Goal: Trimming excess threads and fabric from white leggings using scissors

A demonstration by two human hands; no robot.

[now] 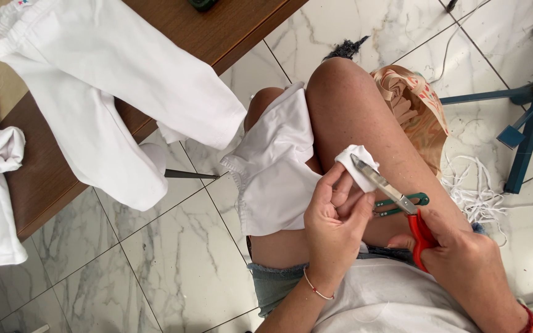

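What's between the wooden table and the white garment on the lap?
In the head view, bare marble floor separates the table from the lap garment, crossed only by a white garment hanging off the table edge.

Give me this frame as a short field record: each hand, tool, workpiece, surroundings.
left hand: left hand pinches a fold of the small white cotton garment, fingertips by the blades
right hand: right hand grips the red-handled steel scissors
scissors: blades open at the white fold
garment position: draped over the bare knees
under scissors: green-handled snips on the thigh
table: brown wooden table with white cotton leggings hanging over its edge
floor: white marble tiles, white elastic cord heaped at the right
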